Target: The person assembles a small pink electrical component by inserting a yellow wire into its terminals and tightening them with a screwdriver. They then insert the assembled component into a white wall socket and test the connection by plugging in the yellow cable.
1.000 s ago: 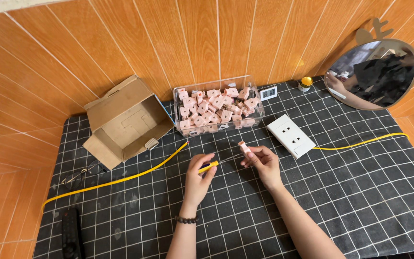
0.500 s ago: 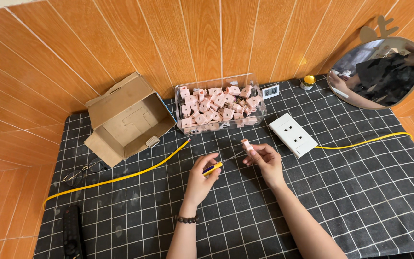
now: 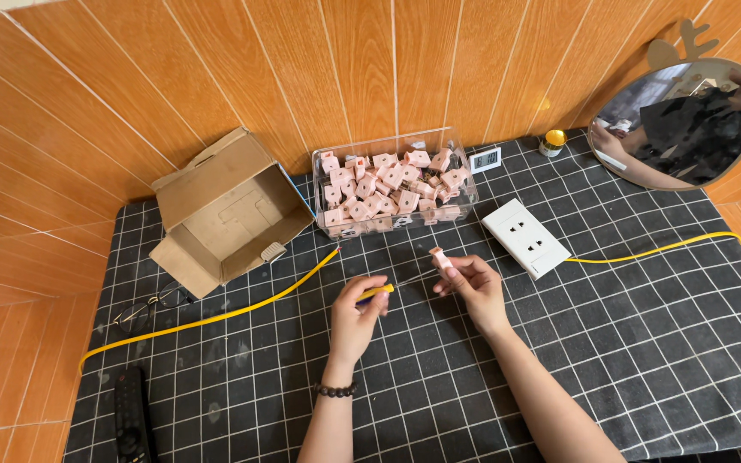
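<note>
Fingers of the left hand point(image 3: 355, 315) are closed around a small screwdriver with a yellow handle point(image 3: 375, 292). Its thin metal tip points to the right, toward the other hand. The right hand point(image 3: 473, 285) pinches a little pink block point(image 3: 442, 258) between its fingertips and holds it up just above the black cloth with white squares point(image 3: 662, 343). Both hands are close together in the middle of the cloth, and the tip of the tool is just beside the pink block. A dark bead bracelet point(image 3: 336, 391) sits on the left wrist.

Just past the hands, on the far side, stands a clear plastic box point(image 3: 394, 184) full of many more pink blocks. To its left lies an open cardboard box point(image 3: 225, 210). To the right of the clear box is a white wall socket plate point(image 3: 526, 237). A long yellow wire point(image 3: 216, 315) runs across the cloth on the left, and another yellow piece point(image 3: 653, 251) runs off to the right. A pair of glasses point(image 3: 149, 306) lies near the cardboard box, and a black remote point(image 3: 132, 416) sits at the near left corner. A round mirror point(image 3: 677, 124) leans on the wooden wall at the far right.
</note>
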